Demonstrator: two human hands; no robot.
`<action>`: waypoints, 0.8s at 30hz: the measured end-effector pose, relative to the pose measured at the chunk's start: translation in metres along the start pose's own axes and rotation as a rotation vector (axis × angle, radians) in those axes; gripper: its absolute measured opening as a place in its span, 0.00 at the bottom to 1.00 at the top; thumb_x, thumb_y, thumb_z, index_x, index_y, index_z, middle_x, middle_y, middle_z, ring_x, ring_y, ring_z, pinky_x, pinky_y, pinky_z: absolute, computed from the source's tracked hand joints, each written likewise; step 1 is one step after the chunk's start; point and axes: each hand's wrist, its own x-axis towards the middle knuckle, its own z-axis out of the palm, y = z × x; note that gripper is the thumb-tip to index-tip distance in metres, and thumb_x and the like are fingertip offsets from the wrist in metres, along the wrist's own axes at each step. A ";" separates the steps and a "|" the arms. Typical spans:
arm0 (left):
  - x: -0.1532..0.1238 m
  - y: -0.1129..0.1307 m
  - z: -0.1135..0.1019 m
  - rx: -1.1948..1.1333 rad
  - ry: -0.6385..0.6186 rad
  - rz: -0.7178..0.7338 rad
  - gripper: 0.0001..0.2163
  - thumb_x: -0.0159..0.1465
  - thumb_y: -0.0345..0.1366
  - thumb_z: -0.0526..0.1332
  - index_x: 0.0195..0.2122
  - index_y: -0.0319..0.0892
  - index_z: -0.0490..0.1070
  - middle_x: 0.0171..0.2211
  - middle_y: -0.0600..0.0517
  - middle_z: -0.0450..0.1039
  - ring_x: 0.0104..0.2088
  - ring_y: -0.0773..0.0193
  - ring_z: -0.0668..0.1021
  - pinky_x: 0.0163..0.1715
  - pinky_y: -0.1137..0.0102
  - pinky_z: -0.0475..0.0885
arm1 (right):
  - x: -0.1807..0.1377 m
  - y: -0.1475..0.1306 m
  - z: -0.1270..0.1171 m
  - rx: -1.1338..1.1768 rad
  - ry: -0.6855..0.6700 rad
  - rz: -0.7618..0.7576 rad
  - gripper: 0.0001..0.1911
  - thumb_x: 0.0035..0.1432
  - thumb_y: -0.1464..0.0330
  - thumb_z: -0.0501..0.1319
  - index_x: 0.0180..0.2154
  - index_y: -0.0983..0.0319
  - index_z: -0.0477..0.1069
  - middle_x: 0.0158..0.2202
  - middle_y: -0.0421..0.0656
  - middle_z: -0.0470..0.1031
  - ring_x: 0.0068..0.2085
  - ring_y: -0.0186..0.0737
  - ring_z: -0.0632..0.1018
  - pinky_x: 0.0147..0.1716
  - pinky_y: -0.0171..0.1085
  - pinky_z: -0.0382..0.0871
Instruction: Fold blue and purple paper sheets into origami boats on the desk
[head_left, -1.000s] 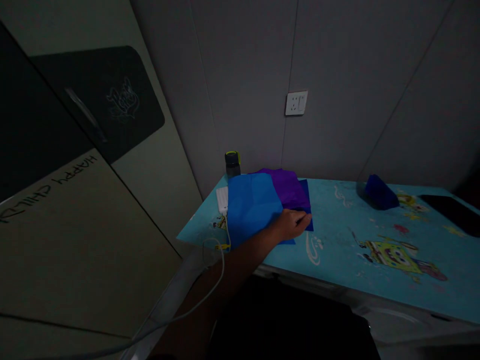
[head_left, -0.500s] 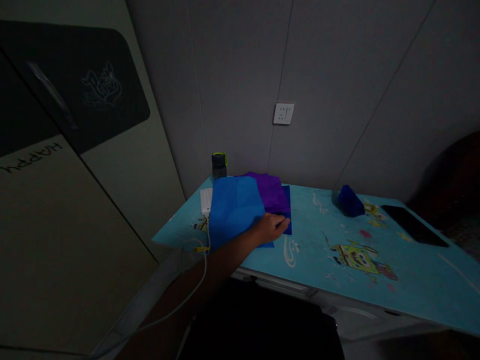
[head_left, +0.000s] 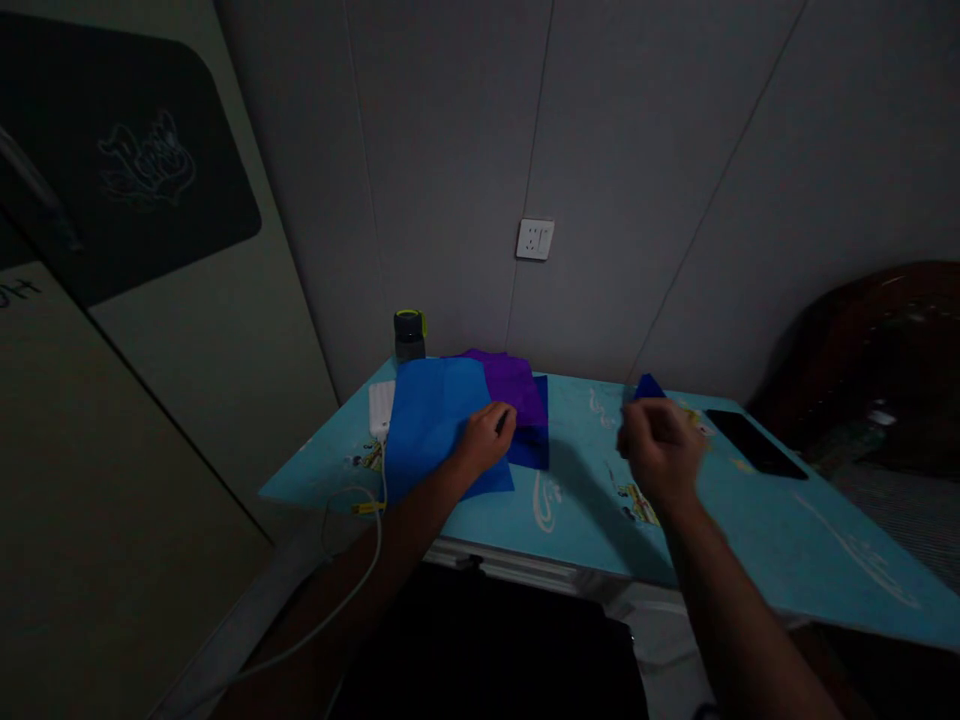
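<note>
My left hand [head_left: 486, 440] rests on a light blue sheet [head_left: 435, 420], its fingers curled. A dark spot shows between thumb and fingers, too dim to tell as an object or shadow. Under and beside the light blue sheet lie a purple sheet [head_left: 517, 388] and a dark blue sheet [head_left: 534, 450]. My right hand [head_left: 661, 452] hangs above the right part of the table, fingers bent in and slightly blurred; whether it pinches anything is hidden. Just behind it, a dark blue folded piece [head_left: 649, 384] is partly covered.
A white power bank [head_left: 381, 408] with a cable lies left of the sheets, a dark bottle [head_left: 409, 336] behind it. A black tablet-like slab [head_left: 754, 443] lies on the right of the blue patterned table [head_left: 795, 560]. The wall carries a socket [head_left: 535, 239].
My right hand has come into view over the right of the table. My left hand has drawn back leftward from the dark blue sheet's edge. The view has turned slightly right.
</note>
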 end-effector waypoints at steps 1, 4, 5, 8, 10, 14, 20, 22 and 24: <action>0.001 -0.003 -0.003 0.059 0.021 -0.005 0.11 0.69 0.35 0.49 0.36 0.42 0.71 0.34 0.50 0.74 0.38 0.65 0.75 0.44 0.71 0.67 | 0.003 0.007 0.005 -0.025 -0.033 0.011 0.18 0.62 0.54 0.57 0.34 0.63 0.71 0.22 0.38 0.71 0.22 0.33 0.72 0.25 0.33 0.66; 0.003 -0.012 -0.009 0.307 0.044 -0.063 0.12 0.68 0.36 0.50 0.46 0.40 0.70 0.44 0.44 0.72 0.48 0.58 0.72 0.52 0.64 0.64 | 0.005 0.034 0.023 -0.124 -0.170 0.056 0.25 0.63 0.50 0.52 0.24 0.61 0.67 0.15 0.38 0.66 0.18 0.33 0.69 0.22 0.33 0.60; 0.004 -0.014 -0.010 0.393 0.040 -0.101 0.14 0.67 0.37 0.51 0.49 0.39 0.69 0.47 0.42 0.71 0.50 0.54 0.71 0.53 0.62 0.63 | 0.003 0.043 0.028 -0.150 -0.182 0.073 0.26 0.63 0.50 0.50 0.23 0.61 0.67 0.15 0.38 0.67 0.18 0.34 0.69 0.23 0.34 0.60; 0.003 -0.020 -0.009 0.574 0.027 -0.193 0.20 0.66 0.42 0.52 0.55 0.34 0.65 0.53 0.37 0.67 0.56 0.48 0.67 0.56 0.56 0.59 | -0.009 0.063 0.037 -0.205 -0.216 0.108 0.26 0.63 0.50 0.49 0.22 0.61 0.67 0.15 0.39 0.66 0.19 0.35 0.69 0.24 0.35 0.59; 0.001 -0.022 -0.006 0.631 0.013 -0.228 0.23 0.65 0.43 0.52 0.57 0.33 0.63 0.57 0.35 0.64 0.59 0.46 0.63 0.59 0.55 0.55 | -0.017 0.066 0.038 -0.228 -0.263 0.107 0.26 0.63 0.51 0.49 0.22 0.61 0.67 0.16 0.40 0.67 0.20 0.35 0.69 0.24 0.35 0.58; -0.002 -0.025 0.000 0.657 -0.065 -0.276 0.26 0.65 0.46 0.52 0.57 0.30 0.63 0.60 0.32 0.61 0.63 0.43 0.59 0.61 0.53 0.50 | -0.024 0.063 0.036 -0.262 -0.357 0.070 0.26 0.63 0.52 0.48 0.21 0.60 0.67 0.18 0.41 0.69 0.21 0.35 0.67 0.25 0.35 0.57; -0.006 -0.034 0.010 0.604 -0.183 -0.334 0.33 0.62 0.57 0.50 0.57 0.32 0.65 0.59 0.31 0.63 0.62 0.40 0.61 0.60 0.51 0.51 | -0.023 0.068 0.038 -0.248 -0.372 0.079 0.26 0.63 0.53 0.48 0.22 0.60 0.68 0.19 0.41 0.70 0.22 0.36 0.68 0.26 0.36 0.58; -0.006 -0.037 0.013 0.583 -0.201 -0.339 0.35 0.61 0.59 0.51 0.57 0.33 0.64 0.59 0.32 0.63 0.61 0.40 0.62 0.59 0.50 0.52 | -0.023 0.070 0.038 -0.258 -0.383 0.083 0.26 0.63 0.52 0.47 0.22 0.60 0.68 0.19 0.42 0.70 0.22 0.36 0.68 0.26 0.36 0.59; -0.006 -0.039 0.014 0.567 -0.214 -0.342 0.34 0.59 0.59 0.53 0.57 0.35 0.64 0.60 0.33 0.63 0.62 0.40 0.61 0.59 0.51 0.52 | -0.023 0.071 0.037 -0.273 -0.391 0.085 0.27 0.63 0.51 0.46 0.21 0.60 0.67 0.18 0.41 0.70 0.22 0.36 0.68 0.27 0.36 0.59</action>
